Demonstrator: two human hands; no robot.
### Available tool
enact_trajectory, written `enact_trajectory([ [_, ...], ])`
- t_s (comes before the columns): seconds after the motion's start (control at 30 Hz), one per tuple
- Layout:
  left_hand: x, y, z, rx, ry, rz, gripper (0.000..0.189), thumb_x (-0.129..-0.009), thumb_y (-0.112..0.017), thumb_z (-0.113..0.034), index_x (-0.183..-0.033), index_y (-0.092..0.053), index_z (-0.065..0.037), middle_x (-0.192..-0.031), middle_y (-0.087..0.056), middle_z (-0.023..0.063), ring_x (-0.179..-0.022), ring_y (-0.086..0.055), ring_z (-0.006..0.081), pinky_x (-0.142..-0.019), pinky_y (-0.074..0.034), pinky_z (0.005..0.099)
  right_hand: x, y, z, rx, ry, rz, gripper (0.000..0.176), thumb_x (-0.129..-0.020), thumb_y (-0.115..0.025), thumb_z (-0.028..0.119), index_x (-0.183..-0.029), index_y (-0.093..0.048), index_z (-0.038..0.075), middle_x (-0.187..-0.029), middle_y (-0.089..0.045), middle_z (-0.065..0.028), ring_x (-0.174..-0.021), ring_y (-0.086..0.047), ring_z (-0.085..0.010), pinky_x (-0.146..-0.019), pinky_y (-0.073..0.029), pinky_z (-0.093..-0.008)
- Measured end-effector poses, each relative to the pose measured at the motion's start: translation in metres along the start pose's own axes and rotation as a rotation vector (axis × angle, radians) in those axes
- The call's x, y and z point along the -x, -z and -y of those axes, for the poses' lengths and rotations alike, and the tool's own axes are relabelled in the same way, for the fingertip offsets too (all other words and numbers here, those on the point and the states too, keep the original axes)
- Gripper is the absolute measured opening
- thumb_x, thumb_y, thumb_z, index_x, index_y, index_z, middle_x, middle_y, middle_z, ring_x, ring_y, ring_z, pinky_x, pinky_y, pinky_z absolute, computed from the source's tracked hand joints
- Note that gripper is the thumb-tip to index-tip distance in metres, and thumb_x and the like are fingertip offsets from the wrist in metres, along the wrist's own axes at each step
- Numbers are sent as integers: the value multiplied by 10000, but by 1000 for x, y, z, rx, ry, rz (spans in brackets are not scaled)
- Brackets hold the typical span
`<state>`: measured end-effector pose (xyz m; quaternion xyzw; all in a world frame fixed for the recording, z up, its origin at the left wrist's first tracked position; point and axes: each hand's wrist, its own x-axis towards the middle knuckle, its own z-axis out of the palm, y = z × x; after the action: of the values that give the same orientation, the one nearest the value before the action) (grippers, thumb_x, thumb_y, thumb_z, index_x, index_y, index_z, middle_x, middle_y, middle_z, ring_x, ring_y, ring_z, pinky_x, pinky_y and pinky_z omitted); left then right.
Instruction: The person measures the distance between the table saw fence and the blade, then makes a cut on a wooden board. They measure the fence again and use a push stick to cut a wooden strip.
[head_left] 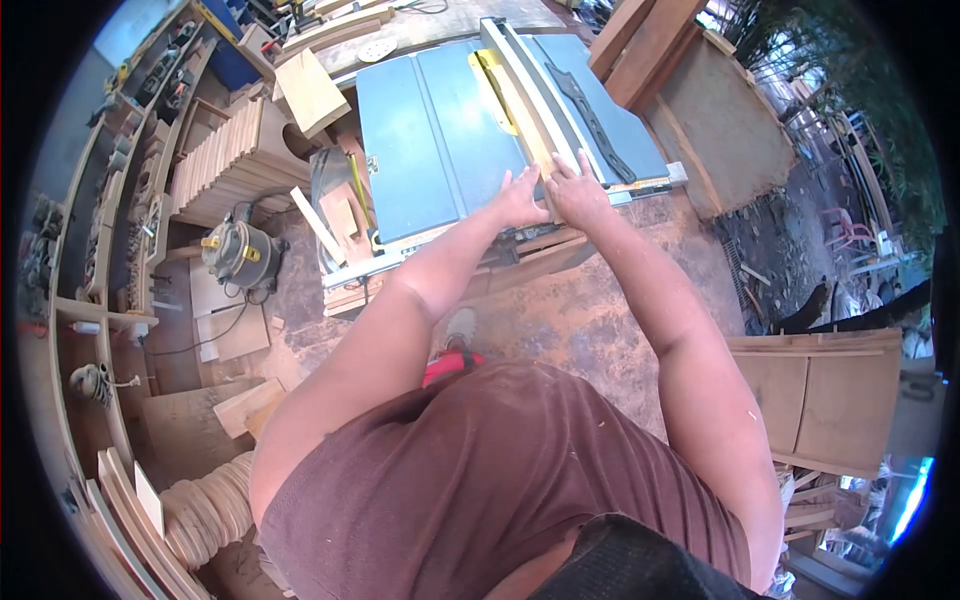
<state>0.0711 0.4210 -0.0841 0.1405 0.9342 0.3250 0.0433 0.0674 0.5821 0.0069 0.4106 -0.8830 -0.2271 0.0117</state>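
Observation:
A long narrow wooden strip (532,115) lies on the grey-blue table saw (405,140), between the yellow insert (483,75) and the pale rip fence (560,105). At the strip's near end, my left hand (522,197) rests against its left side with the fingers apart. My right hand (577,190) lies over the near end, beside the fence, its fingers spread forward. The two hands are close together at the saw's front edge. The blade cannot be made out. A black push stick (597,125) lies on the saw top right of the fence.
Stacked wooden pieces (225,165) and a yellow-topped shop vacuum (240,255) stand at the left, before shelves (130,230) of tools. Reddish beams (645,50) lean at the back right. Wooden panels (820,395) stand at the right. Offcuts (345,215) lie beside the saw.

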Motion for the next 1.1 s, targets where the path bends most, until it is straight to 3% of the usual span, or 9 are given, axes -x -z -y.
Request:
enact_trajectory([
  [0.17, 4, 10, -14, -54, -6, 21, 1354, -564, -822, -583, -1459, -91, 123, -1499, -248, 314, -1442, -191, 374, -1181, -84, 487, -9, -1, -3, -74, -34, -28, 394, -923, -477, 169, -1295, -544, 58, -1359, -532, -96, -1435, -270, -208, -1143, -142, -618],
  [0.37, 5, 4, -18, -72, 5, -47, 1367, -546, -834, -582, -1444, -103, 144, -1488, -253, 327, -1442, -190, 375, -1182, -93, 482, -17, -8, -4, -70, -50, -105, 533, -796, -667, 199, -1292, -521, 71, -1287, -569, -65, -1423, -289, -211, -1116, -193, -643],
  [0.5, 6, 4, -27, -44, 54, -108, 1342, -552, -833, -580, -1443, -125, 131, -1482, -278, 317, -1438, -206, 374, -1183, -102, 469, -20, 4, -5, -65, -61, -76, 564, -793, -678, 189, -1315, -504, 65, -1293, -567, -63, -1426, -284, -210, -1125, -195, -626],
  [0.6, 4, 0, -27, -7, 54, -193, 1267, -593, -833, -541, -1440, -154, 111, -1468, -315, 306, -1426, -239, 372, -1182, -114, 459, -25, 12, -20, -150, -7, 78, 531, -799, -673, 181, -1287, -525, 34, -1279, -573, -96, -1409, -315, -243, -1129, -219, -582],
  [0.67, 3, 2, -26, -53, 64, -187, 1192, -639, -818, -489, -1439, -167, 108, -1449, -356, 285, -1424, -255, 350, -1180, -129, 462, -33, -30, -55, -840, -25, -410, 502, -806, -662, 185, -1258, -542, 2, -1306, -555, -142, -1385, -347, -291, -1126, -263, -495],
  [0.73, 0, 5, -27, -51, 66, -199, 1167, -655, -820, -471, -1440, -171, 98, -1450, -352, 291, -1417, -265, 359, -1178, -136, 460, -40, -73, -92, -978, -337, -692, 465, -811, -654, 199, -1222, -565, 1, -1305, -543, -186, -1323, -416, -334, -1093, -322, -438],
  [0.8, 2, 5, -26, -53, 77, -206, 1143, -671, -823, -453, -1440, -174, 88, -1451, -347, 297, -1411, -275, 368, -1176, -143, 459, -28, -101, -109, -759, -607, -418, 443, -844, -620, 179, -1251, -548, 18, -1277, -551, -207, -1249, -472, -366, -1057, -372, -423],
  [0.87, 0, 7, -24, -51, 73, -189, 1139, -672, -820, -455, -1440, -178, 89, -1453, -347, 294, -1414, -270, 364, -1174, -155, 460, -27, -140, -108, -527, -726, -295, 471, -855, -609, 179, -1290, -519, 22, -1209, -568, -227, -1185, -503, -398, -1025, -400, -445],
  [1.1, -5, 7, -17, 21, 59, -249, 1123, -656, -831, -417, -1441, -198, 76, -1443, -371, 276, -1416, -274, 349, -1181, -134, 453, -35, -114, -106, -585, -710, -75, 518, -876, -540, 194, -1355, -459, 15, -1235, -564, -256, -1170, -521, -418, -1000, -419, -473],
])
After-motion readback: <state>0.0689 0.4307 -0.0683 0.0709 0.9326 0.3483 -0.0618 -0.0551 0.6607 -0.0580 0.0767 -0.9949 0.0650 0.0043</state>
